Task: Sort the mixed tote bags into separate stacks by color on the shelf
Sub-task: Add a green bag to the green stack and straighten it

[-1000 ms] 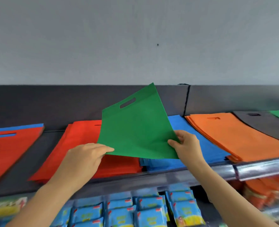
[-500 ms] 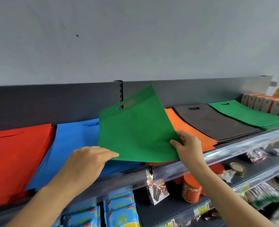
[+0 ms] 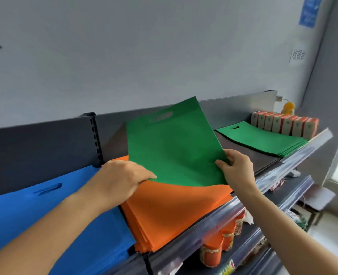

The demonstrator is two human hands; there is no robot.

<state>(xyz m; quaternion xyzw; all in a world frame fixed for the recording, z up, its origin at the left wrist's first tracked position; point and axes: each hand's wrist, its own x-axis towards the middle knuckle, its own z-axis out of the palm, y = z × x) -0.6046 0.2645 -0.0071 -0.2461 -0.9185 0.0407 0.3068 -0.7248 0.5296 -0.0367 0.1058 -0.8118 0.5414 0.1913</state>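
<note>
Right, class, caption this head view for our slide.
Left hand and right hand hold a green bag over the orange stack.

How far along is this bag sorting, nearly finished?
Mostly done, it seems: the blue fabric tote stack, orange tote stack, dark grey tote stack and green tote stack lie separately on the metal shelf. In hand: the left hand and right hand hold one loose green tote bag over the orange stack. Left: laying it on the green stack, far right.
</note>
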